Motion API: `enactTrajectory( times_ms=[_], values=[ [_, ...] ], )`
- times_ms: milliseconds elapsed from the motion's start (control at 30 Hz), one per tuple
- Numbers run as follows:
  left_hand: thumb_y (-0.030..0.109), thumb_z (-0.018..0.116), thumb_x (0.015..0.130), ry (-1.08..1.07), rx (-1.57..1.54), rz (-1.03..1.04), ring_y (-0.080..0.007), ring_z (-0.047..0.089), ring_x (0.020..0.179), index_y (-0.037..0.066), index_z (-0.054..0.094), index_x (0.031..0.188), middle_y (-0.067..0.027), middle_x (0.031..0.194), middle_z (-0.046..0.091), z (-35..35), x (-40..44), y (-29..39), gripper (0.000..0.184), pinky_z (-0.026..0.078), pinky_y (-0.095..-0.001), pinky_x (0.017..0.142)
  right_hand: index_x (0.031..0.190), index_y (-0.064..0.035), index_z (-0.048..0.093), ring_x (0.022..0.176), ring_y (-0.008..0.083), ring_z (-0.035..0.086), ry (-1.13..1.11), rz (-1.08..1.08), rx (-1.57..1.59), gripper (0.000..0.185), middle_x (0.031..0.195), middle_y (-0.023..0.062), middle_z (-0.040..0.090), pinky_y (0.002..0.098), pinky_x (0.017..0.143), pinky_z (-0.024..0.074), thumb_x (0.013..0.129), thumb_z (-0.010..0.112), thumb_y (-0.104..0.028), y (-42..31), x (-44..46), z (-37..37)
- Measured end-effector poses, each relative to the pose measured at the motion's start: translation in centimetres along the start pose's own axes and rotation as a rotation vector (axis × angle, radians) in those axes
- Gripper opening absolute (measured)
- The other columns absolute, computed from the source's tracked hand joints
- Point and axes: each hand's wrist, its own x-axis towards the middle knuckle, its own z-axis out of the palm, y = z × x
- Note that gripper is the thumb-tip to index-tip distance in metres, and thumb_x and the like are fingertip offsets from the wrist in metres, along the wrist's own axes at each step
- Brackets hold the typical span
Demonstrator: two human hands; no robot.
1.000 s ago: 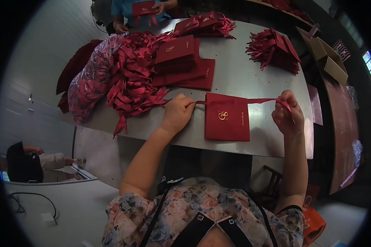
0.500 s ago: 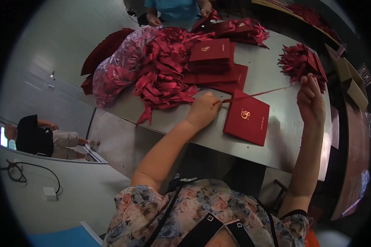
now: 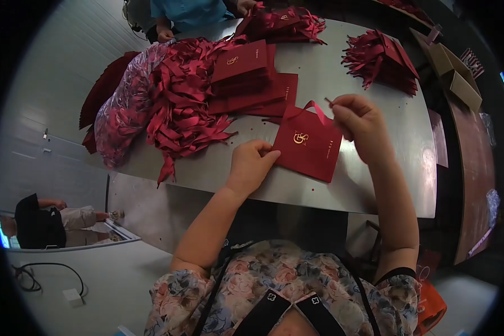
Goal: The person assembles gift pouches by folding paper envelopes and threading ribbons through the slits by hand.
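A flat dark red gift bag [image 3: 308, 143] with a gold emblem lies on the metal table in front of me. My left hand [image 3: 253, 163] pinches its left edge between thumb and fingers. A red ribbon [image 3: 317, 111] loops up from the bag's top edge. Over the upper right corner, my right hand [image 3: 359, 124] pinches a small dark tip, which appears to be the ribbon's end. Just behind lies a stack of similar red bags [image 3: 239, 64]. To its left spreads a heap of loose red ribbons [image 3: 187, 95].
A clear plastic bag of ribbons [image 3: 126, 112] sits at the table's left edge. Ribboned red bags are piled at the far right [image 3: 395, 59] and the back [image 3: 285, 22]. Across the table is a person in blue [image 3: 190, 12]. An open cardboard box [image 3: 453, 78] stands right.
My left hand has moved from the ribbon to the bag's left edge. My right hand has come in from the far right towards the bag. The stretched ribbon is now slack and looped.
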Motion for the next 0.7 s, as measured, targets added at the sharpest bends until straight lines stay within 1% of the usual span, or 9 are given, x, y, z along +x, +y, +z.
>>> enactTrajectory(
  times_ms=[133, 200, 300, 433, 500, 533, 600, 633, 700],
  values=[
    [0.013, 0.076, 0.075, -0.006, 0.153, 0.070, -0.0256, 0.063, 0.070, -0.002, 0.069, 0.088, -0.0138, 0.080, 0.066, 0.1, 0.9, -0.1, 0.020, 0.050, -0.0358, 0.068, 0.100, -0.0030, 0.063, 0.060, 0.0043, 0.053, -0.047, 0.138, -0.165, 0.010, 0.076, 0.0007, 0.063, 0.0193, 0.050, 0.0411, 0.092, 0.062, -0.010, 3.7, -1.6, 2.6],
    [0.011, 0.077, 0.072, -0.002, 0.183, 0.141, -0.0319, 0.063, 0.077, 0.000, 0.069, 0.086, -0.0158, 0.084, 0.065, 0.0, 1.0, 1.0, 0.020, 0.050, -0.0396, 0.073, 0.097, -0.0037, 0.062, 0.060, 0.0046, 0.054, -0.044, 0.153, -0.180, 0.009, 0.077, 0.0009, 0.063, 0.0200, 0.050, 0.0423, 0.092, 0.062, -0.011, 4.8, -1.7, 3.3],
    [0.010, 0.076, 0.073, 0.051, 0.348, 0.276, -0.0338, 0.063, 0.078, 0.000, 0.068, 0.085, -0.0166, 0.084, 0.065, 0.3, 1.1, 1.4, 0.017, 0.050, -0.0408, 0.072, 0.094, -0.0020, 0.062, 0.061, 0.0059, 0.055, -0.017, 0.122, -0.225, 0.009, 0.074, 0.0016, 0.063, 0.0226, 0.052, 0.0439, 0.090, 0.063, -0.010, 6.2, -1.5, 3.7],
    [0.009, 0.075, 0.073, 0.135, 0.507, 0.332, -0.0359, 0.062, 0.078, 0.000, 0.065, 0.085, -0.0173, 0.085, 0.065, 1.4, 0.9, 1.2, 0.017, 0.050, -0.0420, 0.073, 0.093, -0.0016, 0.061, 0.060, 0.0067, 0.055, -0.001, 0.112, -0.205, 0.009, 0.072, 0.0017, 0.061, 0.0235, 0.053, 0.0444, 0.089, 0.064, -0.009, 6.4, -1.6, 4.0],
    [0.006, 0.073, 0.073, 0.187, 0.522, 0.282, -0.0289, 0.064, 0.071, 0.001, 0.064, 0.090, -0.0138, 0.078, 0.066, 1.6, 0.8, 1.7, 0.019, 0.051, -0.0384, 0.071, 0.092, -0.0015, 0.061, 0.060, 0.0069, 0.056, 0.007, 0.104, -0.219, 0.009, 0.072, 0.0017, 0.061, 0.0237, 0.053, 0.0446, 0.089, 0.064, -0.009, 6.4, -1.6, 4.0],
    [0.006, 0.073, 0.073, 0.184, 0.522, 0.285, -0.0289, 0.064, 0.071, 0.001, 0.064, 0.090, -0.0138, 0.078, 0.066, 1.5, 0.9, 1.6, 0.019, 0.051, -0.0384, 0.071, 0.092, -0.0013, 0.061, 0.060, 0.0070, 0.056, 0.006, 0.096, -0.220, 0.009, 0.072, 0.0020, 0.062, 0.0236, 0.053, 0.0448, 0.088, 0.065, -0.009, 6.4, -1.6, 4.0],
    [0.003, 0.071, 0.076, 0.034, 0.281, 0.134, -0.0191, 0.062, 0.062, 0.002, 0.062, 0.088, -0.0084, 0.075, 0.064, 0.8, 1.7, 1.3, 0.015, 0.049, -0.0329, 0.057, 0.092, -0.0011, 0.062, 0.060, 0.0070, 0.056, 0.006, 0.088, -0.222, 0.009, 0.073, 0.0023, 0.062, 0.0236, 0.053, 0.0451, 0.088, 0.065, -0.009, 6.4, -1.6, 3.9],
    [0.003, 0.071, 0.076, 0.033, 0.281, 0.134, -0.0191, 0.062, 0.062, 0.002, 0.062, 0.088, -0.0084, 0.075, 0.064, 0.2, 2.1, 1.3, 0.015, 0.049, -0.0329, 0.057, 0.092, -0.0011, 0.062, 0.061, 0.0070, 0.056, 0.002, 0.088, -0.227, 0.009, 0.073, 0.0023, 0.063, 0.0235, 0.054, 0.0455, 0.088, 0.065, -0.009, 6.5, -1.6, 3.8],
    [0.001, 0.069, 0.080, -0.230, -0.328, -0.311, -0.0089, 0.056, 0.056, 0.002, 0.062, 0.089, -0.0032, 0.077, 0.063, -1.4, 2.7, 2.4, 0.011, 0.041, -0.0245, 0.045, 0.093, -0.0011, 0.063, 0.061, 0.0069, 0.056, -0.005, 0.090, -0.228, 0.010, 0.074, 0.0022, 0.063, 0.0233, 0.055, 0.0459, 0.088, 0.065, -0.010, 6.6, -1.6, 3.8]
  ],
)
